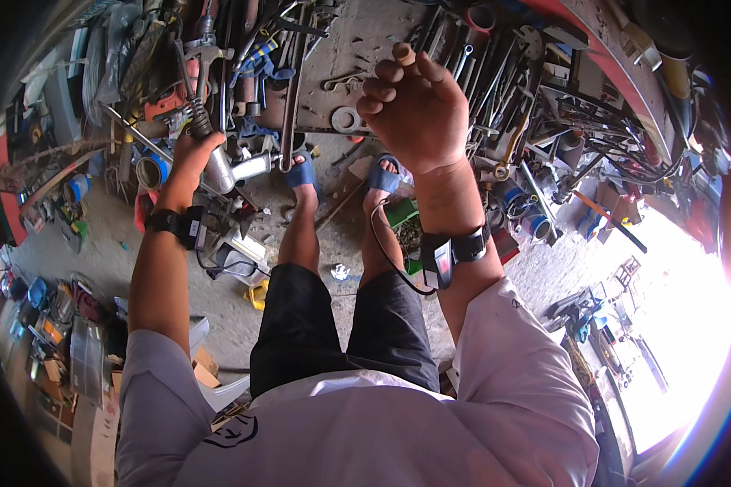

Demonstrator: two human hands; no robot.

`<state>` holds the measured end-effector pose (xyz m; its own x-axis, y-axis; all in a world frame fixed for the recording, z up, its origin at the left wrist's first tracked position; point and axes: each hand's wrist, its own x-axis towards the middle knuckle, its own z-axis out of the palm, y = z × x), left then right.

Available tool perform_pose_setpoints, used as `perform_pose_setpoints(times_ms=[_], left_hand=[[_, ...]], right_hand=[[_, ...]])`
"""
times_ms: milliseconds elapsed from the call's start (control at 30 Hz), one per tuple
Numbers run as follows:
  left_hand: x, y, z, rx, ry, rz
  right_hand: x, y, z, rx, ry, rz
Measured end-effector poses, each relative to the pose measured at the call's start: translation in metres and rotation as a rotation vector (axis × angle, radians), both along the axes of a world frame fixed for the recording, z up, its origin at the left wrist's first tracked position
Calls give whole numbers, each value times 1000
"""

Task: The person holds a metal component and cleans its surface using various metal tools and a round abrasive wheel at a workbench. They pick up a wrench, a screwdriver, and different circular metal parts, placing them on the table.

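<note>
My left hand (193,158) is wrapped round a silver air hammer (218,172), near the coil spring (196,118) at its front. The tool's shaft points away from me, and its pale metal handle (253,167) sticks out to the right of my hand. Part of the barrel is hidden under my fingers. Raised over the far side, my right hand (421,114) has loosely curled fingers, apart from one another, with nothing visible in them. A washer-like metal ring (347,120) lies on the ground left of that hand.
Spanners and long metal bars (294,89) lie ahead of my feet. Tangled tools and cables (609,154) crowd the right side. A green tray (401,213) sits by my right foot, and a yellow item (257,294) left of my legs. Cables hang from both wrist straps.
</note>
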<state>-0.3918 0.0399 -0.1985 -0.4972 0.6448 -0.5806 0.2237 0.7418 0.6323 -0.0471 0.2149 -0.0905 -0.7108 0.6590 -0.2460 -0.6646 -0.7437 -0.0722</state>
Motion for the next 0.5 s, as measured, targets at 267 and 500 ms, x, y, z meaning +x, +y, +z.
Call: perform_pose_setpoints(times_ms=[267,500], left_hand=[[-7,-12,-28,-42,105,-92],[-25,-30,-50,-75,131,-65]], right_hand=[[-14,-2,79,174,-27,45],[-36,-4,117,321,197,-15]])
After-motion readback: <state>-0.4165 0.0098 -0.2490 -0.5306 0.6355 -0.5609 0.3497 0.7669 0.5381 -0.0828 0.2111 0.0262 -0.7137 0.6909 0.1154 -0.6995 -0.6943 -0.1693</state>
